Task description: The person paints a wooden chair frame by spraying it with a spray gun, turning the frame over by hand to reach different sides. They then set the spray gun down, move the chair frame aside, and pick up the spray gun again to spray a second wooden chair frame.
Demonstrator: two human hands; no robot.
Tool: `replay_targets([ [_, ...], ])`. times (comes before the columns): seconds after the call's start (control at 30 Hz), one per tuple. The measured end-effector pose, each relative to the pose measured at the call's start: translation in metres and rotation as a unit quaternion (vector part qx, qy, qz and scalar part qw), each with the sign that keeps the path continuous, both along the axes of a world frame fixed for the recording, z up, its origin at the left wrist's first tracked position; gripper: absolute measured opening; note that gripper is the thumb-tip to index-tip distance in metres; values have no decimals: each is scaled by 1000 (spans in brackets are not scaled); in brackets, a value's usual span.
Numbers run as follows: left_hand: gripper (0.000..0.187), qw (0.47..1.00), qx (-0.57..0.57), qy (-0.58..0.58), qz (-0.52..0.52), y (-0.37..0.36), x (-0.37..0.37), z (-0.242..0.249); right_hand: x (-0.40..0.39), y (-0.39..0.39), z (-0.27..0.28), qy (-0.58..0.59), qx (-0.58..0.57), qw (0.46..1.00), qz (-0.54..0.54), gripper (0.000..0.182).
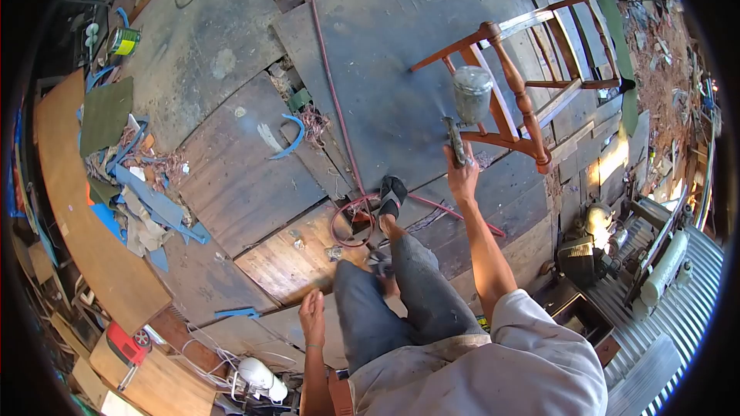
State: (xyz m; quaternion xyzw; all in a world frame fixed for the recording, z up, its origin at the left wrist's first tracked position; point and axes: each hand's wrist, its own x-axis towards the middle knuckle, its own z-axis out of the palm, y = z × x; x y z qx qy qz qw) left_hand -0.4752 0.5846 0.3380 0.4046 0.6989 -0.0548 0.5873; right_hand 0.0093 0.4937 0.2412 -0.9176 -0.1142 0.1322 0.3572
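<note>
My right hand [462,177] is closed round the handle of a spray gun [455,142] with a large, stained metal cup [472,94]. Just beyond it a brown wooden chair frame [523,100] lies on the floor boards, its turned legs and rails showing. The cup hides part of the frame. Low beside my left knee hangs my left hand [313,318], its fingers loosely bent; whether anything is in them is too small to tell. A red hose [331,77] runs along the floor and coils near my foot.
Scraps of cloth and foam [146,200] are heaped at the left beside a curved wooden board [69,208]. A green can [123,41] stands at the upper left. Machinery [590,243] and corrugated metal [686,300] lie at the right. A blue strip [293,139] is on the floor.
</note>
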Motion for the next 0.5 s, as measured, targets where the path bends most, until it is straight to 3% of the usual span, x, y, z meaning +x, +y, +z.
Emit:
replay_targets([
  [0.33, 47, 998, 16, 20, -56, 93, 10, 38, -59, 21, 159, -102, 77, 989, -78, 32],
  [0.47, 42, 969, 88, -1, -231, 151, -8, 4, -78, 46, 207, -139, 92, 979, -117, 34],
  [0.5, 44, 969, 62, -16, -238, 175, -7, 3, -85, 58, 225, -144, 91, 977, -131, 34],
])
